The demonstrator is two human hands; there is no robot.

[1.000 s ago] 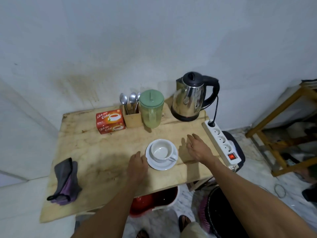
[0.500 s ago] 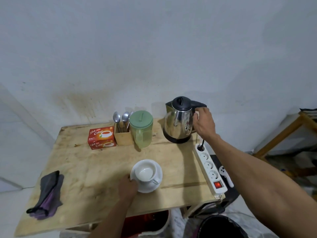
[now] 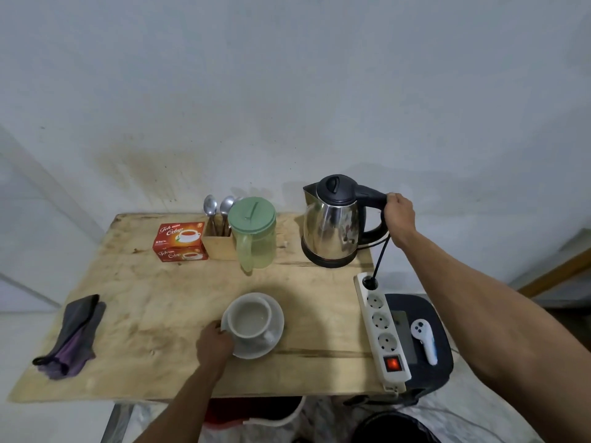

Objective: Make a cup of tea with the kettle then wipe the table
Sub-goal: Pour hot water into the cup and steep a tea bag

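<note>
A steel kettle [image 3: 332, 223] with a black lid stands on its base at the table's back right. My right hand [image 3: 398, 217] grips its black handle. A white cup [image 3: 250, 319] sits empty on a white saucer [image 3: 271, 334] near the front middle. My left hand [image 3: 215, 345] holds the saucer's left rim. A red tea box [image 3: 179, 241] lies at the back, left of a wooden holder [image 3: 219, 246] with spoons [image 3: 218, 206]. A grey and purple cloth [image 3: 72, 337] lies at the table's left edge.
A green lidded jug [image 3: 254, 235] stands between the spoon holder and the kettle. A white power strip [image 3: 382, 327] with its red switch lit runs along the wooden table's [image 3: 144, 298] right edge, the kettle's cord plugged in. A dark stool [image 3: 415, 340] with a white remote stands beside it.
My right hand went from the table beside the cup to the kettle's handle and closed on it. My left hand shifted to the saucer's rim. The camera view rose and pulled back.
</note>
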